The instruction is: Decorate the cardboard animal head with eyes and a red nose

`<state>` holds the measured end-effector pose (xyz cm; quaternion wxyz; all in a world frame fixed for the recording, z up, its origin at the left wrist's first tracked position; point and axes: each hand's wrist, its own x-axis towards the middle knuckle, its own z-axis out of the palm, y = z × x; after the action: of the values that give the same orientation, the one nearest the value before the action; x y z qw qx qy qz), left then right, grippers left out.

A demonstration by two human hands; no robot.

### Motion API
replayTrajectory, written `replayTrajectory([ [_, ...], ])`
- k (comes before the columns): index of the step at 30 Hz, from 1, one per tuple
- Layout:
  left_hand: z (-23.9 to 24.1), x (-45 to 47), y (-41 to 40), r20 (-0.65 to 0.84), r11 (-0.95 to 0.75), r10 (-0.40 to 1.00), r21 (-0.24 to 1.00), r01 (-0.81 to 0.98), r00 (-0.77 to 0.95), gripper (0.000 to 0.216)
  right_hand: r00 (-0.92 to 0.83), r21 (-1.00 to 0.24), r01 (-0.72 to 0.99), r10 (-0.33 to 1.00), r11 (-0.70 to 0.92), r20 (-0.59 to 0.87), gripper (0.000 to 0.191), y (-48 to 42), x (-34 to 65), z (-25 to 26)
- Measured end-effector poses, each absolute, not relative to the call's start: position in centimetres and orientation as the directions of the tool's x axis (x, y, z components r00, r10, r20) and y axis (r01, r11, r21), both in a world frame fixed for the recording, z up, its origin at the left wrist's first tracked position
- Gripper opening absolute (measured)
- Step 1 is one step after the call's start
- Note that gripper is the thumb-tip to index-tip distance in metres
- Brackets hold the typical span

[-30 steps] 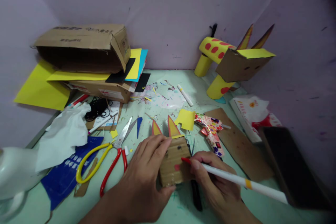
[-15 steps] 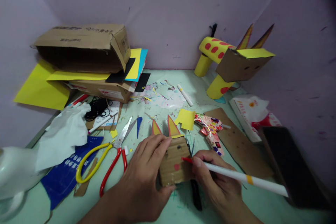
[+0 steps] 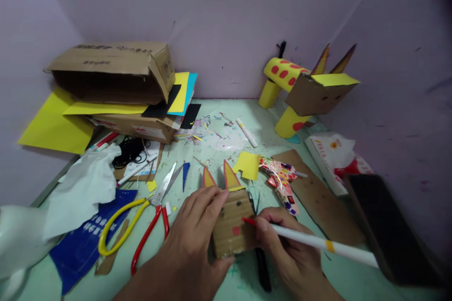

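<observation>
My left hand [image 3: 197,237] is closed around the left side of a small cardboard animal head [image 3: 231,240], thumb at its lower edge and fingers over its top. Two pointed yellow ears edged in red [image 3: 229,175] stick up from it. Drawn on the front are dark eyes and a red spot. In my right hand [image 3: 287,244] is a white marker [image 3: 318,241] with a yellow band, its red tip at the cardboard face, right of the red spot. A black-handled tool [image 3: 262,270] lies partly hidden between the head and my right hand.
Scissors [image 3: 160,200] with yellow and red handles lie at left. A hot glue gun [image 3: 280,178] with patterned covering, cardboard strip [image 3: 319,197], tissue pack [image 3: 335,155] and phone [image 3: 388,225] are at right. Behind stand a cardboard box [image 3: 109,70] and a yellow spotted giraffe-like figure [image 3: 294,80].
The view has tilted slightly, so everything sits a little lower in the picture. Both hands keep their hold, and the marker tip remains at the cardboard face.
</observation>
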<state>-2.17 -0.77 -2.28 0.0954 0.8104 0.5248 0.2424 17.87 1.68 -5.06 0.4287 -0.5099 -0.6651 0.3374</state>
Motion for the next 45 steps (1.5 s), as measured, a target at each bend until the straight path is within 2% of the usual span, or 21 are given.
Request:
replayTrajectory([
  [4, -2.9, -2.2, -0.8, 0.347, -0.419, 0.891, 0.382, 0.824, 0.292, 0.092, -0.076, -0.917, 0.341, 0.979, 0.205, 0.19, 0.025, 1.4, 17.5, -5.3],
  [9, -4.2, -2.4, -0.4, 0.401, -0.455, 0.865, 0.375, 0.808, 0.302, 0.096, 0.123, -0.942, 0.282, 0.967, 0.181, 0.222, 0.03, 1.2, 16.9, -5.8],
  [13, -4.6, -2.2, -0.2, 0.471, -0.476, 0.839, 0.392, 0.787, 0.272, 0.09, 0.165, -0.939, 0.191, 0.934, 0.285, 0.317, 0.023, 1.9, 16.8, -5.7],
  [17, -4.3, -2.0, -0.4, 0.509, -0.458, 0.83, 0.387, 0.8, 0.229, 0.085, 0.154, -0.905, 0.216, 0.903, 0.366, 0.402, 0.016, 2.8, 16.9, -5.4],
  [22, -4.1, -2.1, -0.5, 0.48, -0.404, 0.858, 0.412, 0.817, 0.183, 0.084, 0.089, -0.931, 0.264, 0.955, 0.253, 0.284, 0.018, 3.0, 16.9, -6.1],
  [26, -4.2, -2.5, -0.3, 0.402, -0.37, 0.898, 0.475, 0.799, 0.177, 0.085, 0.024, -0.952, 0.237, 0.979, 0.191, 0.203, 0.021, 2.9, 16.7, -6.5],
  [29, -4.5, -3.1, 0.0, 0.34, -0.355, 0.918, 0.469, 0.808, 0.206, 0.088, 0.015, -0.957, 0.24, 0.985, 0.161, 0.169, 0.022, 3.0, 16.6, -6.2],
  [39, -4.0, -4.0, 0.5, 0.18, -0.343, 0.939, 0.528, 0.777, 0.293, 0.087, 0.016, -0.902, 0.363, 0.966, 0.234, 0.257, 0.016, 3.2, 16.5, -5.2],
  [42, -3.9, -3.9, 0.4, 0.189, -0.346, 0.938, 0.542, 0.766, 0.291, 0.087, 0.024, -0.925, 0.326, 0.976, 0.197, 0.216, 0.02, 3.2, 16.7, -5.6],
  [45, -4.3, -3.7, 0.2, 0.249, -0.36, 0.932, 0.528, 0.769, 0.265, 0.088, 0.09, -0.969, 0.205, 0.984, 0.134, 0.155, 0.029, 3.3, 17.1, -5.6],
])
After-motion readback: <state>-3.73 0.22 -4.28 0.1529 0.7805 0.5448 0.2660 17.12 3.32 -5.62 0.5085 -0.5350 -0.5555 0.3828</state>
